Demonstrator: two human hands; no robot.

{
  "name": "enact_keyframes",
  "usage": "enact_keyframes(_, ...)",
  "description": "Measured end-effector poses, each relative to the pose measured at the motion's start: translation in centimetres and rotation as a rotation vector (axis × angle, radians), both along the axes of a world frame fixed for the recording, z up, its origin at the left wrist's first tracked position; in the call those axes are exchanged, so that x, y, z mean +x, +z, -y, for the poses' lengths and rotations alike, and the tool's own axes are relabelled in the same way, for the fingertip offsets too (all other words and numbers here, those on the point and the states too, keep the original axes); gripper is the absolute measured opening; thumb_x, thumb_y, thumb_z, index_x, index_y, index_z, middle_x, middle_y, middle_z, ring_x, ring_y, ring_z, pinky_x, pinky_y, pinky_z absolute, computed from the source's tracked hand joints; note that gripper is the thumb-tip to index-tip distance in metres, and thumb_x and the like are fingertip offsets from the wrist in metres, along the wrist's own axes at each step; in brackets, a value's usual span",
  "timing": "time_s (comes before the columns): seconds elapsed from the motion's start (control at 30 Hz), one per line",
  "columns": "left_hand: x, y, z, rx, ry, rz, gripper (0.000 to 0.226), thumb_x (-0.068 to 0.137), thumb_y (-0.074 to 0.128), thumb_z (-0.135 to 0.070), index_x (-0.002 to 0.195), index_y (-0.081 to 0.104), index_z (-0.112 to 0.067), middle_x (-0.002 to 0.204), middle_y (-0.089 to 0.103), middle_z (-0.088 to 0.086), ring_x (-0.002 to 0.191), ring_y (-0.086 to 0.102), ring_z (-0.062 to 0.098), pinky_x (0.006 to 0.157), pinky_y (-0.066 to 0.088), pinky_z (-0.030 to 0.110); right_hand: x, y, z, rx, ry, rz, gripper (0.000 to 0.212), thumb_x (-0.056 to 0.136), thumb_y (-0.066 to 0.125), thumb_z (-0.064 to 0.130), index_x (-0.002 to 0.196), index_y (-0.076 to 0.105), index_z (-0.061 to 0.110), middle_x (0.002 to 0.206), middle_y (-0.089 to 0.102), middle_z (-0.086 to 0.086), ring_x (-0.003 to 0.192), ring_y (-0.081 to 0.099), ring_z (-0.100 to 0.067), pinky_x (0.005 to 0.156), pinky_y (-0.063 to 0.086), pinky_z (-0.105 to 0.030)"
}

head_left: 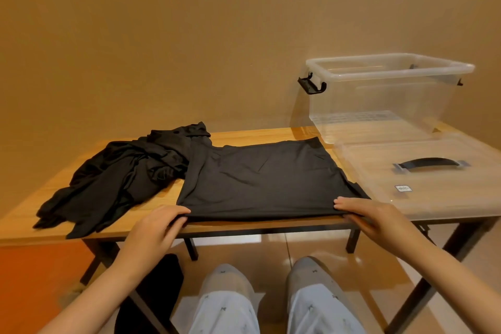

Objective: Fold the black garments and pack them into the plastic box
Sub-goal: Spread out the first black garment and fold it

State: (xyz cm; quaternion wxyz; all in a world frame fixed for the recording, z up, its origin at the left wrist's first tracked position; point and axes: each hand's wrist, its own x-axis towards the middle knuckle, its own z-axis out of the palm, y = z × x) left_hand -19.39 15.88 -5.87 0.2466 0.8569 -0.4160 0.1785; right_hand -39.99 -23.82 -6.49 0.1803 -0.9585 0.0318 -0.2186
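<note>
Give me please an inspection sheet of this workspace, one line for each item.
Surface: wooden table, mostly covered.
Job's things: flat black garment at near edge; crumpled black pile to its left; clear plastic box open, nothing seen inside; lid lying in front of it.
Clutter: nothing seen.
Grippers: left hand and right hand pinch the garment's near corners.
Cables: nothing seen.
Surroundings: tan wall, tiled floor.

lid (423, 179) label unreadable, table (244, 135) cut off right

Table (244, 135): garments (257, 179), box (379, 106), lid (423, 179).
</note>
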Motion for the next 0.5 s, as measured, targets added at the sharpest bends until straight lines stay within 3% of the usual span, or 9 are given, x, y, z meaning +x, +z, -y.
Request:
enact_keyframes(0.13,0.3,1.5,0.1,-0.113,0.089,-0.149,0.023,0.092,0.062,-0.017,0.101,0.061,-0.038,0.093,0.066,-0.017,0.076,0.064,0.003,0.064,0.048,0.018,0.5,2.1,-0.2,0.043,-0.058,0.062,0.019,0.095,0.049,0.032,0.107,0.064,0.035,0.098,0.069,0.011,0.09,0.066,-0.01,0.077,0.049,-0.02)
enact_keyframes(0.2,0.8,3.3,0.6,-0.223,0.098,-0.182,0.021,0.093,0.061,-0.016,0.098,0.062,-0.036,0.091,0.067,-0.014,0.08,0.062,0.003,0.066,0.048,0.019,1.4,4.0,-0.1,0.101,-0.108,0.173,0.012,0.095,0.051,0.026,0.099,0.062,0.03,0.089,0.067,0.008,0.082,0.063,-0.012,0.072,0.052,-0.03)
enact_keyframes(0.27,1.4,5.6,1.3,-0.324,0.093,-0.196,0.018,0.094,0.06,-0.014,0.096,0.064,-0.031,0.093,0.066,-0.014,0.087,0.059,-0.005,0.068,0.046,0.009,2.6,6.2,0.2,0.132,-0.139,0.291,0.01,0.096,0.054,0.017,0.095,0.063,0.018,0.084,0.064,0.005,0.079,0.061,-0.014,0.069,0.053,-0.037)
enact_keyframes(0.33,2.1,8.2,2.2,-0.379,0.095,-0.199,0.014,0.095,0.058,-0.015,0.096,0.066,-0.026,0.095,0.065,-0.015,0.09,0.057,-0.011,0.07,0.042,0.003,4.0,8.6,0.4,0.16,-0.147,0.349,0.011,0.097,0.052,0.016,0.097,0.062,0.012,0.084,0.062,0.002,0.08,0.06,-0.015,0.069,0.052,-0.034)
enact_keyframes(0.5,4.4,13.7,3.8,-0.443,0.067,-0.166,0.018,0.098,0.054,-0.018,0.088,0.062,-0.031,0.091,0.065,-0.014,0.086,0.058,-0.006,0.069,0.042,0.008,6.7,13.4,0.9,0.108,-0.175,0.472,0.015,0.1,0.049,0.019,0.099,0.061,0.009,0.083,0.06,-0.002,0.076,0.058,-0.019,0.064,0.048,-0.032)
